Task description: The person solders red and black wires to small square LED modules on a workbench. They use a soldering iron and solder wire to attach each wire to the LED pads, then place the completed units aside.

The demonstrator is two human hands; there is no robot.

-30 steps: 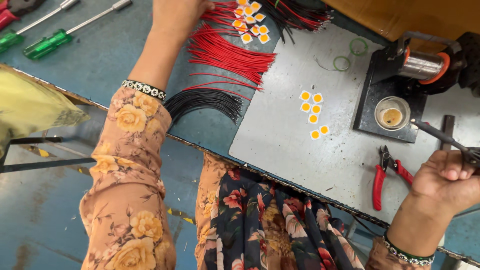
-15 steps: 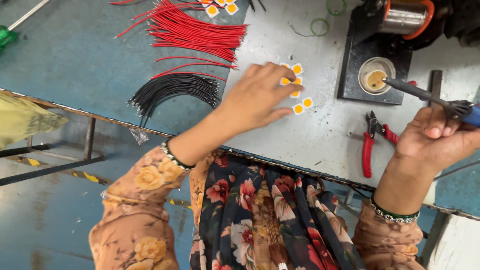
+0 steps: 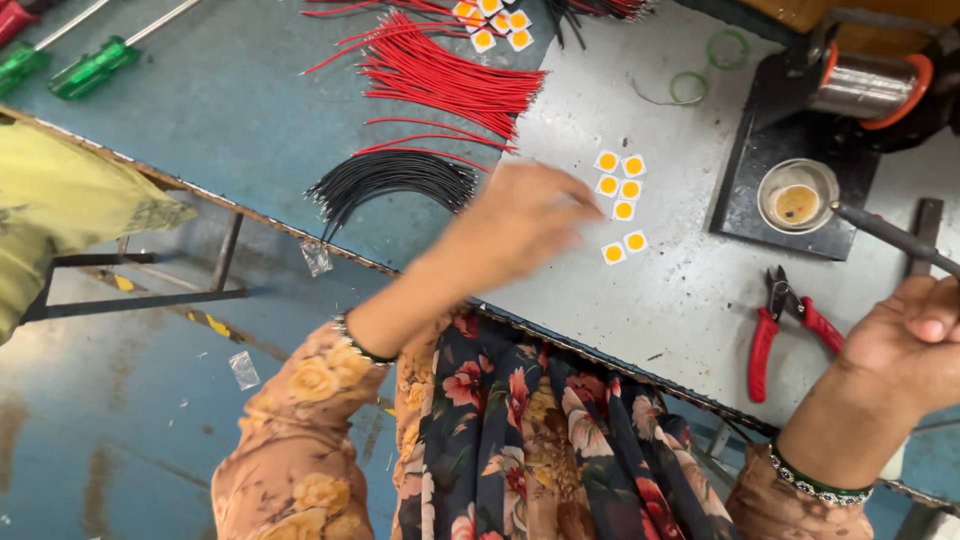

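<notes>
My left hand (image 3: 520,222) is blurred and hovers over the grey table sheet (image 3: 640,300), its fingertips just left of a small group of white squares with yellow centres (image 3: 620,190). Whether it holds one of them is hidden by the blur. My right hand (image 3: 910,340) at the right edge grips the handle of a soldering iron (image 3: 885,230). The iron's dark rod points left toward a small round tin (image 3: 797,200) on a black plate (image 3: 745,215).
A bundle of red wires (image 3: 450,75) and a bundle of black wires (image 3: 390,180) lie left of my hand. Red-handled pliers (image 3: 775,335), a solder spool (image 3: 860,85), two green screwdrivers (image 3: 90,65), more yellow squares (image 3: 495,22) and green rings (image 3: 690,88) surround them.
My left hand came back from the far squares by the red wires to the small group near the table's middle. My right hand kept hold of the iron at the right.
</notes>
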